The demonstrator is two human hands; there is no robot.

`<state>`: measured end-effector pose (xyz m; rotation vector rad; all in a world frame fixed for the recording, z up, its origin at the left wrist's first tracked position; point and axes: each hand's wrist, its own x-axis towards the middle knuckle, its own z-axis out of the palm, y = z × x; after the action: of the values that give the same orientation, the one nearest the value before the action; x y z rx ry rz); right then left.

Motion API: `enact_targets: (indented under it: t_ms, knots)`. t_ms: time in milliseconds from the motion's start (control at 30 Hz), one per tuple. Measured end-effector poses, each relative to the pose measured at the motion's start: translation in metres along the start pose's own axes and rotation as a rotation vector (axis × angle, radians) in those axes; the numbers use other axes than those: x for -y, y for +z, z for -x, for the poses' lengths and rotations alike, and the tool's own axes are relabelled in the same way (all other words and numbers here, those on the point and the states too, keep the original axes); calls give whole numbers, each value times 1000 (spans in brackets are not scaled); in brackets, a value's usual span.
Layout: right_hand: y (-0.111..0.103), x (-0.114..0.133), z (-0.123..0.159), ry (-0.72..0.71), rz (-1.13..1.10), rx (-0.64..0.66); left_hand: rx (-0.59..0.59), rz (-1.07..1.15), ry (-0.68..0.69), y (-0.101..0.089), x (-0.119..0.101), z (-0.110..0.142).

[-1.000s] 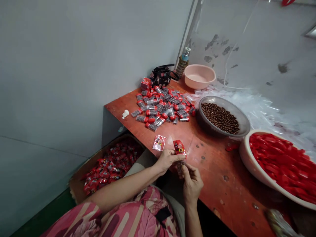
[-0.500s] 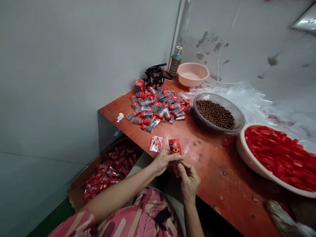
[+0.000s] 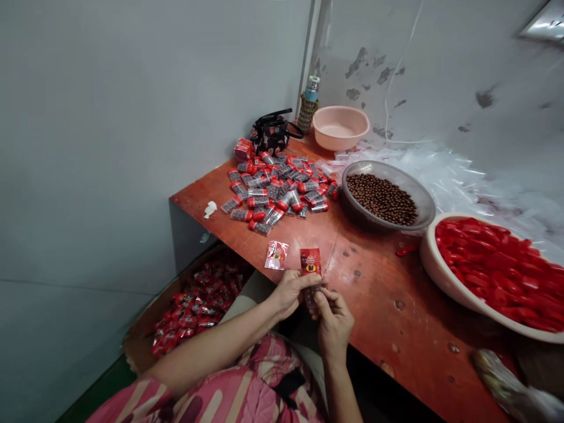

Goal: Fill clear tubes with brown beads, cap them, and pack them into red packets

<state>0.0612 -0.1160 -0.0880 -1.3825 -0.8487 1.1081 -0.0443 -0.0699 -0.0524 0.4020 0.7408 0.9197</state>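
Observation:
My left hand [image 3: 291, 292] is closed on a small red printed packet [image 3: 311, 259], thumb across its lower part. Just below that thumb a small clear container of brown balls [image 3: 310, 299] shows, partly covered by the fingers. My right hand [image 3: 335, 323] pinches the lower right side of this container between thumb and fingers. Whether the container sits inside the packet or against it, I cannot tell. Left of the hands, another red and white packet [image 3: 277, 255] lies flat near the edge of the reddish table [image 3: 374, 294].
Filled clear containers with red caps [image 3: 275, 188] are heaped at the back left. A grey bowl of brown balls [image 3: 352, 210], a basin of red caps [image 3: 434, 276], clear empty containers [image 3: 458, 182] and a pink basin [image 3: 337, 141] stand around. Below left, a carton [image 3: 136, 346] holds red packets.
The view has shifted slightly, so things on the table appear a little higher and further left. Both hands keep their hold; more of the brown balls shows below my left thumb.

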Motion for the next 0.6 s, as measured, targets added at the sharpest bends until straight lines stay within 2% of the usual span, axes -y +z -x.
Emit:
enact_targets:
  t_ms: [67,133,267,400,500,600]
  knots:
    - [0,0,0,65,-93,14,69,-22,-33,-3,1,1]
    - [0,1,2,43,-74,-4,88,-51,-25,-7,0,1]
    - [1,0,4,-133,112,-111,-77,-105,63,-6,2,1]
    - [4,-1,3,-92,49,-156,-173,-85,139,4,16,5]
    - [3,-1,1,-38,-45,-159,-145,-66,167,9,22,8]
    - [1,2,1,-17,-52,-126,-61,-42,142,8,18,10]
